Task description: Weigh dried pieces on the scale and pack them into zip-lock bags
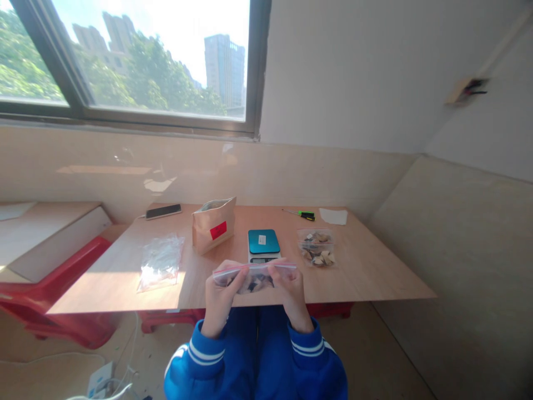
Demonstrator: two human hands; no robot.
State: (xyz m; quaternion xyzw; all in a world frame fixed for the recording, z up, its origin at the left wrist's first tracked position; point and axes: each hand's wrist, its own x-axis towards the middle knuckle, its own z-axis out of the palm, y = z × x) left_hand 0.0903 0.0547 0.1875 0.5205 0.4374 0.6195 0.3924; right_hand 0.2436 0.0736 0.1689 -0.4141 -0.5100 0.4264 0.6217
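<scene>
A clear zip bag [257, 283] with a pinkish-red strip along its top hangs between my hands at the table's near edge. Small dark and pale pieces lie inside it. My left hand [222, 291] pinches the strip left of its middle, and my right hand [290, 288] grips it on the right. Just beyond the bag sits a small kitchen scale [264, 242] with a blue top, its display partly covered by the bag and fingers. To the right, filled zip bags [318, 248] of brown and pale pieces lie flat on the table.
A brown paper pouch [214, 226] with a red label stands open-topped left of the scale. Flat clear bags [161, 262] lie farther left. A phone [163, 211], a green-and-black screwdriver [306, 214] and white paper [333, 216] lie along the back. Red stools [79, 300] stand below.
</scene>
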